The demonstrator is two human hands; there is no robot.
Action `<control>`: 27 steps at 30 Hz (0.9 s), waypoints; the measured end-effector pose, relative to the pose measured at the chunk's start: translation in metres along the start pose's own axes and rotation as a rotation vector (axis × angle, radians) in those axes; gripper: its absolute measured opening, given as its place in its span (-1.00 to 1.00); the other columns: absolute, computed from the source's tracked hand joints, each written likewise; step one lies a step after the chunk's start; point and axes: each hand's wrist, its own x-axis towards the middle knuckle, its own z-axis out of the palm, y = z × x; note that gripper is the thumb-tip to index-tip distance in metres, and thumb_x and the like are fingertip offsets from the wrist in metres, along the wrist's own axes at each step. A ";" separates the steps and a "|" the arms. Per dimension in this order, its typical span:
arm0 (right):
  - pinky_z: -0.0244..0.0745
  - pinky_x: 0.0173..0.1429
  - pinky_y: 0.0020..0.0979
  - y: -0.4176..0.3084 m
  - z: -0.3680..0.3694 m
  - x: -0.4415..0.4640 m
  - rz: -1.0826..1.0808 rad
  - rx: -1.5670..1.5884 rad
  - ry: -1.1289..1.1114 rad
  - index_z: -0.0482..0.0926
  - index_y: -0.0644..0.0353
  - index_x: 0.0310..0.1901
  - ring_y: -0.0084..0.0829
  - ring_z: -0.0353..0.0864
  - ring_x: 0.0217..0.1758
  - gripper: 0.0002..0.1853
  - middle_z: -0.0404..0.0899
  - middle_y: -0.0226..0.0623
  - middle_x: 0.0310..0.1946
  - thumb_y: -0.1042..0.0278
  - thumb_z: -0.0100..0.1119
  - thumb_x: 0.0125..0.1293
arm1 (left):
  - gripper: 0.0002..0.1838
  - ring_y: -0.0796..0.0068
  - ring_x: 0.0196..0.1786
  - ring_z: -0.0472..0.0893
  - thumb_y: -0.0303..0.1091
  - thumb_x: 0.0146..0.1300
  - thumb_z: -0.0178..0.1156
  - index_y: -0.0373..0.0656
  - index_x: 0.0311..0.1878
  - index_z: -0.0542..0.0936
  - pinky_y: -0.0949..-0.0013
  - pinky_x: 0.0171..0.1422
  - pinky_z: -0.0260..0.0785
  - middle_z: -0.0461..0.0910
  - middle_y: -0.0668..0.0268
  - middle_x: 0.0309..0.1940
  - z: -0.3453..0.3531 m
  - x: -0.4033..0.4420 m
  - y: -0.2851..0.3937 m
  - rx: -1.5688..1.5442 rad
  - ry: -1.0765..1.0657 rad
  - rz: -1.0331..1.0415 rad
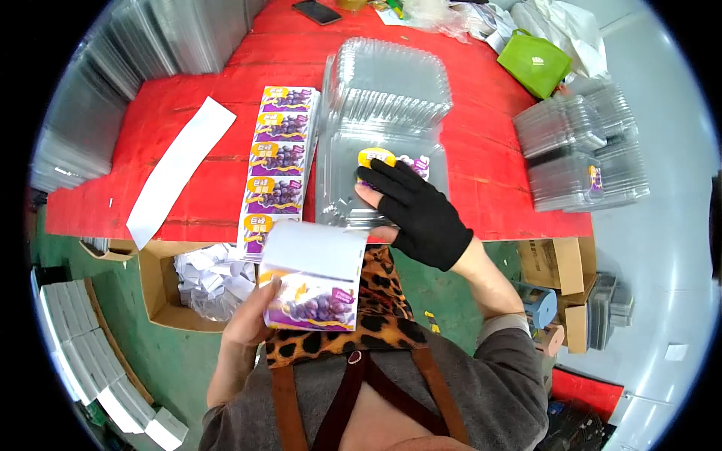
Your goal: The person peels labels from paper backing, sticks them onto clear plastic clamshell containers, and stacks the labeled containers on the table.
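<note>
My left hand [252,312], bare, grips a folded sheet of grape labels [312,304] over the table's front edge. My right hand [414,214], in a black glove with bare fingertips showing, lies spread on a grape label [414,164] on a clear plastic container [342,177]. The fingers cover part of that label. Directly behind stands a stack of clear containers [395,75]. To the left of the containers lies a stack of grape label strips [274,158], its front end close to the sheet in my left hand.
A blank white strip [180,173] lies on the red table [188,98]. Container stacks [188,34] line the back left, with more stacks [583,150] at the right. A phone [317,11] and a green bag [535,63] lie behind. Below sits a box [162,293] of crumpled paper.
</note>
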 end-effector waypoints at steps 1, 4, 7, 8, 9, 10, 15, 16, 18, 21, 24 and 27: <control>0.22 0.52 -0.11 -0.002 0.000 -0.001 0.012 0.068 0.046 0.38 0.17 0.37 -0.05 0.27 0.50 -0.28 0.35 -0.01 0.39 0.25 0.39 0.18 | -0.38 0.34 0.17 0.60 -0.33 0.32 0.30 -0.38 0.35 0.33 0.30 0.25 0.48 0.52 0.10 0.22 -0.005 -0.002 -0.001 0.286 -0.136 0.041; 0.22 0.50 -0.10 0.004 0.000 -0.015 0.252 0.096 0.105 0.39 0.19 0.36 0.01 0.28 0.48 -0.29 0.35 0.02 0.39 0.22 0.39 0.18 | -0.43 0.44 0.15 0.59 -0.58 0.22 0.36 -0.29 0.30 0.45 0.34 0.24 0.46 0.58 0.20 0.19 -0.017 -0.003 -0.001 0.530 -0.599 0.323; 0.39 0.35 -0.13 0.023 0.003 -0.039 0.457 -0.006 0.325 0.48 0.26 0.26 0.05 0.46 0.32 -0.43 0.45 0.11 0.27 0.16 0.32 0.29 | -0.62 0.47 0.08 0.62 -0.57 0.28 0.31 -0.20 0.17 0.56 0.37 0.13 0.49 0.65 0.25 0.07 -0.025 0.003 -0.005 0.719 -0.364 0.350; 0.45 0.28 -0.14 0.023 0.002 -0.048 0.553 0.000 0.400 0.52 0.28 0.21 0.03 0.54 0.25 -0.49 0.52 0.10 0.20 0.15 0.30 0.32 | -0.83 0.57 -0.06 0.63 -0.46 0.38 0.26 -0.25 -0.01 0.66 0.44 0.03 0.50 0.70 0.36 -0.09 -0.003 0.001 -0.006 0.562 -0.220 0.404; 0.48 0.21 -0.16 0.028 0.005 -0.059 0.604 -0.005 0.415 0.55 0.29 0.17 -0.01 0.58 0.17 -0.53 0.56 0.06 0.12 0.16 0.28 0.34 | -0.84 0.60 -0.10 0.63 -0.43 0.40 0.25 -0.25 -0.03 0.67 0.45 0.00 0.51 0.71 0.36 -0.13 -0.005 0.008 -0.007 0.507 -0.173 0.403; 0.50 0.15 -0.19 0.031 0.007 -0.067 0.655 -0.010 0.427 0.58 0.30 0.12 -0.04 0.62 0.10 -0.58 0.61 0.03 0.04 0.17 0.26 0.36 | -0.85 0.63 -0.14 0.63 -0.40 0.42 0.24 -0.24 -0.06 0.69 0.45 -0.03 0.51 0.72 0.36 -0.16 -0.007 0.014 -0.009 0.450 -0.128 0.401; 0.51 -0.10 -0.38 0.023 0.012 -0.085 0.802 0.290 0.466 0.69 0.30 -0.04 -0.34 0.65 -0.23 -0.72 0.66 -0.15 -0.25 0.25 0.17 0.44 | -0.82 0.62 -0.19 0.71 -0.34 0.49 0.13 -0.24 -0.03 0.62 0.46 -0.17 0.61 0.72 0.34 -0.17 0.016 0.027 0.005 0.009 0.113 0.587; 0.49 -0.13 -0.42 0.027 0.016 -0.090 0.763 0.297 0.486 0.69 0.29 -0.04 -0.40 0.63 -0.26 -0.74 0.65 -0.16 -0.26 0.27 0.16 0.45 | -0.79 0.50 -0.08 0.70 -0.35 0.48 0.13 -0.28 0.05 0.53 0.40 -0.01 0.59 0.69 0.25 -0.06 0.019 0.024 0.009 -0.025 0.100 0.564; 0.45 -0.18 -0.46 0.033 0.019 -0.095 0.730 0.356 0.514 0.70 0.27 -0.03 -0.49 0.58 -0.31 -0.74 0.63 -0.22 -0.29 0.28 0.14 0.47 | -0.74 0.48 -0.01 0.68 -0.37 0.48 0.13 -0.27 0.13 0.50 0.37 0.06 0.57 0.67 0.23 -0.01 0.024 0.020 0.012 0.147 0.070 0.600; 0.40 -0.22 -0.48 0.036 0.016 -0.099 0.764 0.546 0.525 0.71 0.23 0.01 -0.56 0.51 -0.35 -0.70 0.61 -0.33 -0.35 0.22 0.10 0.48 | -0.71 0.47 0.04 0.67 -0.38 0.48 0.10 -0.25 0.20 0.47 0.36 0.10 0.56 0.65 0.23 0.04 0.026 0.024 0.012 0.238 -0.026 0.661; 0.37 -0.23 -0.48 0.037 0.006 -0.102 0.814 0.789 0.545 0.71 0.22 0.04 -0.57 0.46 -0.35 -0.65 0.58 -0.41 -0.37 0.14 0.08 0.49 | -0.71 0.47 0.06 0.66 -0.38 0.50 0.07 -0.24 0.21 0.47 0.33 0.14 0.53 0.64 0.23 0.08 0.032 0.031 0.016 0.059 0.031 0.658; 0.40 -0.20 -0.47 0.040 0.000 -0.106 0.820 0.969 0.589 0.69 0.29 0.05 -0.56 0.48 -0.31 -0.58 0.61 -0.37 -0.32 0.08 0.10 0.47 | -0.74 0.54 0.08 0.64 -0.36 0.48 0.13 -0.23 0.14 0.56 0.37 0.18 0.47 0.64 0.30 0.08 0.053 0.036 0.030 0.039 -0.065 0.697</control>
